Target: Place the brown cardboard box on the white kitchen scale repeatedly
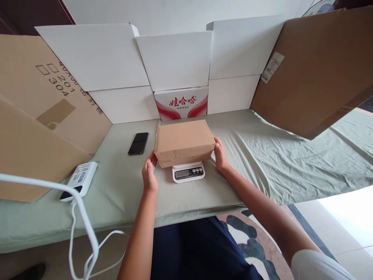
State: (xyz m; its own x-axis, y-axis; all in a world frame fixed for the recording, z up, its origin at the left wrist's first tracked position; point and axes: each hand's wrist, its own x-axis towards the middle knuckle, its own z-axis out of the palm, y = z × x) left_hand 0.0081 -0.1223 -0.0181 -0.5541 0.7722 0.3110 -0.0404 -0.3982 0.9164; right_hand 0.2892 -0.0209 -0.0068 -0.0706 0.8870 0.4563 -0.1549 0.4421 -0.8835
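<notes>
A closed brown cardboard box (183, 142) rests on a small white digital scale (188, 172) on the green-covered table (262, 155). My left hand (149, 173) is at the box's left end, fingers touching its lower corner. My right hand (220, 153) presses flat against the box's right end. The scale's display and buttons show below the box's front edge.
A black phone (138, 143) lies left of the box. A white power bank (79, 180) with a white cable (84, 221) sits near the left front edge. White folded cartons (175, 58), a red-printed carton (181, 103) and large brown cardboard sheets (314, 70) wall the back and sides.
</notes>
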